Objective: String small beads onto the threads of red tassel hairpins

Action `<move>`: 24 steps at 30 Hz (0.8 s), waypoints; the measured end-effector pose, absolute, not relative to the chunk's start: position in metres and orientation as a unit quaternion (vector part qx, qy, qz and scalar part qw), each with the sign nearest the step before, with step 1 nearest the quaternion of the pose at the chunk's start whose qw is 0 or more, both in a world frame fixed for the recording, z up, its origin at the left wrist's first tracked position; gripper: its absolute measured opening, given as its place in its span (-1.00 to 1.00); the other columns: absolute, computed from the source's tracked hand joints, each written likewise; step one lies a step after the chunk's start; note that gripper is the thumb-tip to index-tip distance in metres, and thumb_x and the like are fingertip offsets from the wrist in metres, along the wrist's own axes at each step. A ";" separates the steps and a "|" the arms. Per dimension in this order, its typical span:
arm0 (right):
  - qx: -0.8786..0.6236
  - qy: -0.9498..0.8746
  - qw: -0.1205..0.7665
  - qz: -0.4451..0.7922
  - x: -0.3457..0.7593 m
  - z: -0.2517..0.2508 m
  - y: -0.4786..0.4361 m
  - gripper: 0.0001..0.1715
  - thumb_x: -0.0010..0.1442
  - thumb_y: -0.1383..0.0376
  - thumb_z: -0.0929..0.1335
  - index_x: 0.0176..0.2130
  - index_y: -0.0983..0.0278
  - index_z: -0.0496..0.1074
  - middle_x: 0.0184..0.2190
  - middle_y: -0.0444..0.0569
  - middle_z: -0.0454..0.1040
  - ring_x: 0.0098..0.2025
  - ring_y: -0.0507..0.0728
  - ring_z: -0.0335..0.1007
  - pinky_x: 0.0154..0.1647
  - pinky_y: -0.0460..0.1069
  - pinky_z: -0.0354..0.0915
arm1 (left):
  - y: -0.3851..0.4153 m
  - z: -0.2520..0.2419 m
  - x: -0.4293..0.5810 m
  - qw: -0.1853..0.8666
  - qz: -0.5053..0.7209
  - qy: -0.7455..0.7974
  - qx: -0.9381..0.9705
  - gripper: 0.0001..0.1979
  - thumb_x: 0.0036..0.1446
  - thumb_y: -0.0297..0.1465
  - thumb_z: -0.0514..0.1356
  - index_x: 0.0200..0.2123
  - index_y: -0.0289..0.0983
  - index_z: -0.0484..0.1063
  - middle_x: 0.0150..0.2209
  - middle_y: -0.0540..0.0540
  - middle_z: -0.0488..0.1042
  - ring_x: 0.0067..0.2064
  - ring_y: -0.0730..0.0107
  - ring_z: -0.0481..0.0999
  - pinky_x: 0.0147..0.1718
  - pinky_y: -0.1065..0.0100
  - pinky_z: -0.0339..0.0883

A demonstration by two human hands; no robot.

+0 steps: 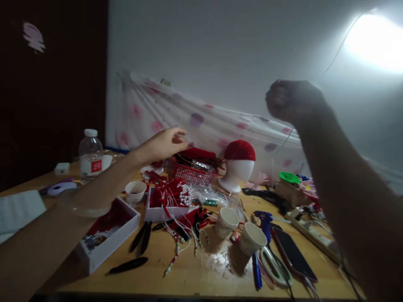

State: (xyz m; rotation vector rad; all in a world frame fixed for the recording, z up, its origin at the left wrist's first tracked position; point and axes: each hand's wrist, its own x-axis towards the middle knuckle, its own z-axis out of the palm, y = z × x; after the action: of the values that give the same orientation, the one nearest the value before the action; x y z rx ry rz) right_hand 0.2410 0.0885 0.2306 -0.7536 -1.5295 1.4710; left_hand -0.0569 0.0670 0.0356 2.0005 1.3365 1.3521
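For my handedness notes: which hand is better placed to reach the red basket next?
Probably the left hand: it appears close to the red basket, while the right hand is raised higher and farther off to the side.

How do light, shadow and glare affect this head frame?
In the head view, the light at upper right is blown out; in that view too, the right hand is dark and soft, the left hand brighter; again in the head view, glare whitens the table near two cups.
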 end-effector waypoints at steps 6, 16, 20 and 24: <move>-0.266 -0.620 0.462 0.575 0.195 0.206 0.064 -0.45 0.50 0.37 -0.02 -0.52 0.22 0.08 -0.69 -0.34 -0.12 -0.75 -0.14 -0.13 -0.76 -0.24 -0.12 | 0.093 0.066 0.057 0.520 0.542 0.183 0.635 -0.17 -0.18 -0.25 0.51 0.16 -0.33 0.34 0.09 -0.38 0.51 0.12 0.04 0.48 0.05 0.18 0.28; -0.255 -0.631 0.471 0.561 0.200 0.184 0.075 -0.54 0.39 0.46 0.12 -0.54 0.24 0.15 -0.69 -0.32 -0.12 -0.72 -0.11 -0.19 -0.76 -0.24 -0.12 | 0.097 0.039 0.077 0.617 0.494 0.095 0.605 -0.64 -0.35 -0.27 0.56 -0.45 -0.31 0.61 -0.45 -0.09 0.61 -0.33 0.36 0.58 -0.09 0.21 0.37; -0.286 -0.640 0.494 0.514 0.218 0.192 0.078 -0.50 0.40 0.45 0.08 -0.56 0.24 0.14 -0.70 -0.33 -0.07 -0.72 -0.11 -0.17 -0.74 -0.24 -0.10 | 0.093 0.029 0.062 0.622 0.478 0.127 0.607 -0.80 -0.19 -0.39 0.51 -0.46 -0.32 0.62 -0.46 -0.09 0.62 -0.37 0.41 0.58 -0.19 0.30 0.41; -0.319 -0.660 0.493 0.468 0.241 0.206 0.072 -0.42 0.43 0.45 0.01 -0.60 0.24 0.13 -0.72 -0.35 -0.05 -0.72 -0.14 -0.12 -0.69 -0.25 -0.09 | 0.096 0.020 0.042 0.626 0.458 0.160 0.611 -0.94 -0.04 -0.49 0.43 -0.46 -0.32 0.62 -0.47 -0.09 0.61 -0.41 0.47 0.57 -0.26 0.38 0.42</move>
State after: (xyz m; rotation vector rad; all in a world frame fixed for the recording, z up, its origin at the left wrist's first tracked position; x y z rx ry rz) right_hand 0.2405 0.0722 0.2061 -0.7742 -1.6015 1.1344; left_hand 0.0423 0.0961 0.0196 1.4005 0.3668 1.0505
